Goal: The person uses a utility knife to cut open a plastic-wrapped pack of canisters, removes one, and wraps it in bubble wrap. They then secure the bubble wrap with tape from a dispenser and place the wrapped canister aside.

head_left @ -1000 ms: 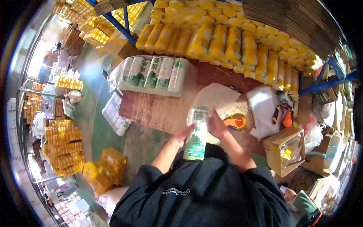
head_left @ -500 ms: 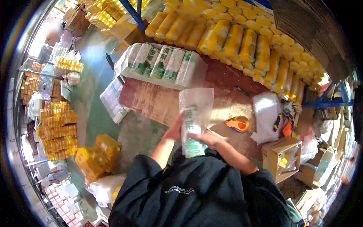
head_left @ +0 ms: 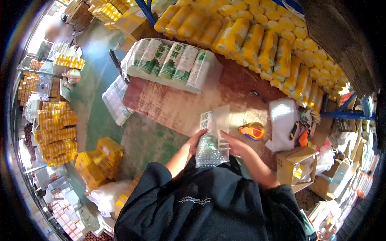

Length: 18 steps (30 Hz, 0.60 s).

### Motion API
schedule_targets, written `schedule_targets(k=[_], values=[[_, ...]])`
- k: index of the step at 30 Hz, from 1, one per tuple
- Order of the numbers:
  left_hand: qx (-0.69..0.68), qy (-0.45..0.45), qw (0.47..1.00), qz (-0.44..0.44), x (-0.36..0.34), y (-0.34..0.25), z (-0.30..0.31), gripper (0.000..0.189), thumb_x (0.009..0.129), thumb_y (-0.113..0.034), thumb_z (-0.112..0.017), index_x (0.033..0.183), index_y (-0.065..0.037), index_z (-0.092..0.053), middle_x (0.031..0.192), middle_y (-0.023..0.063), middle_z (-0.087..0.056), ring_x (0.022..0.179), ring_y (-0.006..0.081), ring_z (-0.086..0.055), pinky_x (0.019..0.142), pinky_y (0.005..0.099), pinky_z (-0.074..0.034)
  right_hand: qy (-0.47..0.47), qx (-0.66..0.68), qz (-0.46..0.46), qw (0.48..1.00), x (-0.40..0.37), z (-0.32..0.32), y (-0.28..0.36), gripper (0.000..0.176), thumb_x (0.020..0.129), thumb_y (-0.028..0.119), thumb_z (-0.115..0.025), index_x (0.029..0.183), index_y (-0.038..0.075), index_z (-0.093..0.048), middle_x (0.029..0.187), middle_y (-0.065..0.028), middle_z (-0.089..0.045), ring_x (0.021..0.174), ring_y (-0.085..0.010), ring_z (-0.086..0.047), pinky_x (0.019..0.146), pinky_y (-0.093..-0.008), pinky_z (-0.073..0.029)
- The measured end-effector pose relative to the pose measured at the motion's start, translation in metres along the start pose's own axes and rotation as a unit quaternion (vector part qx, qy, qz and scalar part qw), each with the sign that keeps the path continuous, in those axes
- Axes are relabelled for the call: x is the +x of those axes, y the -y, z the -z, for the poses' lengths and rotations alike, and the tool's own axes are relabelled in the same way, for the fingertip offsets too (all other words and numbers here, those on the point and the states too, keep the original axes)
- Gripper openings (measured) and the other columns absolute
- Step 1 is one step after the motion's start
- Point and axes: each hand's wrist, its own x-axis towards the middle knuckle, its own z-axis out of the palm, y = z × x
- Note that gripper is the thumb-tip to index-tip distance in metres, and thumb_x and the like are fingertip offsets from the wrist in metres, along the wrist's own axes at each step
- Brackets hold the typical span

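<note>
In front of my chest, a white-and-green printed can stands partly inside a clear bubble-wrap sleeve. Its printed end points away from me, and the wrap covers the part nearer my body. My left hand is closed around the left side of the can. On the right, my right hand pinches the edge of the wrap, its thumb and fingertips partly hidden by the plastic. Beyond them, a plastic-wrapped pack of similar cans lies on the worn reddish-brown table.
An orange tape dispenser sits right of my hands, beside a stack of clear bubble-wrap sheets. Yellow wrapped rolls are piled along the back. An open cardboard box stands at right; yellow cartons are on the floor at left.
The bubble wrap's loose end no longer stands up beyond the can; the can's printed end shows there now, with wrap nearer me. My right hand has moved from the lower can to the wrap's right edge.
</note>
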Motion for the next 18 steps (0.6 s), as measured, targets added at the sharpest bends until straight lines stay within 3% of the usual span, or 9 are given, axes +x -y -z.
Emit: schedule_targets(k=[3, 4, 7, 8, 11, 15, 16, 17, 18], values=[[0.054, -0.039, 0.997, -0.043, 0.013, -0.009, 0.009, 0.051, 0.098, -0.044, -0.063, 0.128, -0.002, -0.062, 0.110, 0.0148, -0.073, 0.096, 0.0287, -0.072, 0.088, 0.0473, -0.060, -0.070, -0.034, 0.059, 0.995, -0.013, -0.035, 0.024, 0.037, 0.106, 0.034, -0.052, 0.131, 0.007, -0.056, 0.122, -0.0097, -0.064, 0.102, -0.0226, -0.065, 0.083, -0.0403, -0.057], [0.075, -0.055, 0.993, -0.068, 0.020, -0.010, 0.015, 0.051, 0.097, -0.045, -0.065, 0.127, -0.003, -0.062, 0.108, 0.0142, -0.073, 0.093, 0.0277, -0.073, 0.088, 0.0465, -0.060, -0.112, -0.032, 0.085, 0.990, 0.003, -0.031, 0.022, 0.031, 0.106, 0.032, -0.055, 0.121, 0.006, -0.063, 0.110, -0.0072, -0.067, 0.093, -0.0220, -0.067, 0.079, -0.0387, -0.057], [0.167, -0.090, 0.969, -0.159, 0.035, -0.010, 0.016, 0.056, 0.096, -0.043, -0.070, 0.130, -0.001, -0.058, 0.109, 0.0127, -0.071, 0.094, 0.0246, -0.071, 0.080, 0.0443, -0.060, -0.120, -0.085, 0.152, 0.977, 0.009, -0.046, 0.033, 0.030, 0.106, 0.030, -0.053, 0.118, 0.005, -0.065, 0.109, -0.0075, -0.067, 0.091, -0.0220, -0.067, 0.076, -0.0383, -0.057], [0.237, -0.127, 0.930, -0.250, 0.030, -0.003, 0.007, 0.064, 0.093, -0.048, -0.072, 0.132, 0.000, -0.056, 0.109, 0.0132, -0.070, 0.094, 0.0232, -0.070, 0.083, 0.0410, -0.057, -0.148, -0.154, 0.213, 0.953, 0.049, -0.025, 0.017, 0.032, 0.105, 0.031, -0.054, 0.114, 0.004, -0.067, 0.103, -0.0084, -0.069, 0.089, -0.0195, -0.067, 0.077, -0.0369, -0.056], [0.377, -0.240, 0.832, -0.328, 0.074, 0.012, 0.052, 0.065, 0.094, -0.049, -0.071, 0.131, 0.001, -0.055, 0.109, 0.0155, -0.070, 0.098, 0.0235, -0.069, 0.087, 0.0380, -0.055, -0.230, -0.272, 0.169, 0.919, 0.060, -0.036, 0.022, 0.035, 0.105, 0.032, -0.055, 0.113, 0.001, -0.069, 0.096, -0.0126, -0.071, 0.089, -0.0194, -0.067, 0.081, -0.0377, -0.055], [0.352, -0.320, 0.775, -0.416, 0.100, 0.045, 0.043, 0.059, 0.097, -0.046, -0.069, 0.128, 0.002, -0.053, 0.113, 0.0191, -0.067, 0.103, 0.0271, -0.065, 0.088, 0.0408, -0.052, -0.286, -0.409, 0.256, 0.828, 0.064, -0.047, 0.017, 0.040, 0.100, 0.029, -0.056, 0.112, -0.006, -0.070, 0.119, -0.0291, -0.067, 0.110, -0.0413, -0.065, 0.093, -0.0466, -0.051], [0.237, -0.233, 0.860, -0.386, 0.146, 0.059, 0.083, 0.059, 0.100, -0.047, -0.063, 0.130, 0.002, -0.051, 0.112, 0.0177, -0.067, 0.104, 0.0277, -0.063, 0.090, 0.0428, -0.051, -0.299, -0.466, 0.296, 0.778, 0.063, -0.051, 0.012, 0.038, 0.099, 0.028, -0.057, 0.113, -0.005, -0.070, 0.121, -0.0294, -0.066, 0.112, -0.0427, -0.064, 0.093, -0.0469, -0.051], [0.308, -0.203, 0.835, -0.409, 0.158, 0.071, 0.090, 0.058, 0.101, -0.047, -0.062, 0.131, 0.002, -0.050, 0.114, 0.0194, -0.066, 0.106, 0.0288, -0.062, 0.091, 0.0428, -0.050, -0.308, -0.521, 0.335, 0.722, 0.062, -0.054, 0.006, 0.037, 0.099, 0.027, -0.057, 0.113, -0.004, -0.070, 0.122, -0.0298, -0.065, 0.113, -0.0440, -0.062, 0.094, -0.0473, -0.051], [0.377, -0.170, 0.803, -0.429, 0.162, 0.081, 0.093, 0.058, 0.101, -0.046, -0.061, 0.131, 0.003, -0.049, 0.115, 0.0211, -0.065, 0.108, 0.0299, -0.062, 0.092, 0.0428, -0.049, -0.333, -0.495, 0.355, 0.719, 0.061, -0.056, -0.002, 0.031, 0.098, 0.024, -0.058, 0.114, 0.001, -0.072, 0.117, -0.0275, -0.064, 0.110, -0.0427, -0.063, 0.093, -0.0488, -0.051]])
